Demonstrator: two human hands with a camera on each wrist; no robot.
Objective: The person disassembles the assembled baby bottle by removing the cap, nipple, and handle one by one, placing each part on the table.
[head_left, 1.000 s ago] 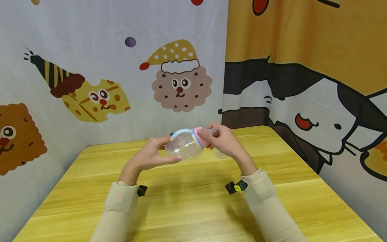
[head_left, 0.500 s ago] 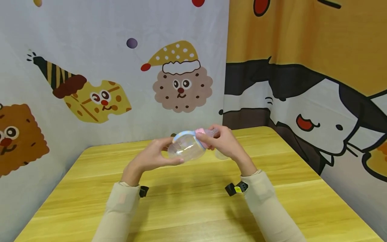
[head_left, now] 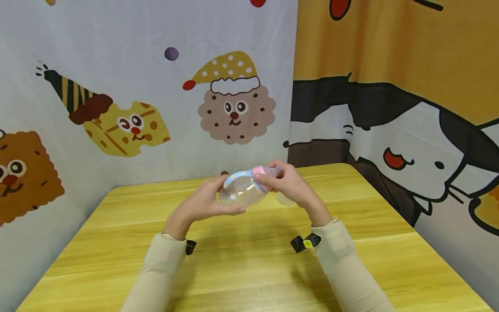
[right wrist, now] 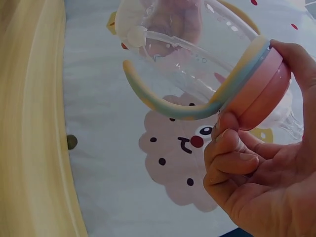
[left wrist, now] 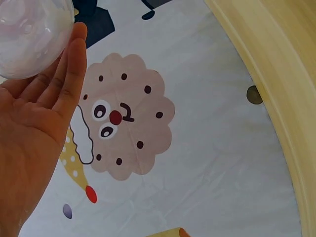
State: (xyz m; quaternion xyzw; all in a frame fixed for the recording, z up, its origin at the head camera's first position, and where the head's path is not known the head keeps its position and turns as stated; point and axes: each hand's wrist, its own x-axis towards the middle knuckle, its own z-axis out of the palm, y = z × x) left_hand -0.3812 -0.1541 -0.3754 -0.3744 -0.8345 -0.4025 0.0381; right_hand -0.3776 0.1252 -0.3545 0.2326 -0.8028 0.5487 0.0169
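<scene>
A clear baby bottle (head_left: 245,193) is held tilted above the table, its base to the left and its teat to the right. My left hand (head_left: 206,199) holds the round base end, thumb on the near side and fingers behind. In the left wrist view its fingers (left wrist: 74,74) lie alongside the clear base. With thumb and fingers, my right hand (head_left: 290,182) grips the pink collar (right wrist: 259,91) below the clear teat (head_left: 274,170). Curved blue-and-yellow handles (right wrist: 173,111) stick out beside the collar. A straw with a white weight (right wrist: 137,36) shows inside the bottle.
A small clear, cup-like piece (head_left: 286,199) stands on the wooden table (head_left: 241,268), partly behind my right hand. Curtains with cartoon prints (head_left: 235,115) hang along the table's back and right edges.
My left hand has shifted a little to the right, its thumb reaching further along the bottle. The bottle has moved slightly right too. My right hand keeps its grip on the collar.
</scene>
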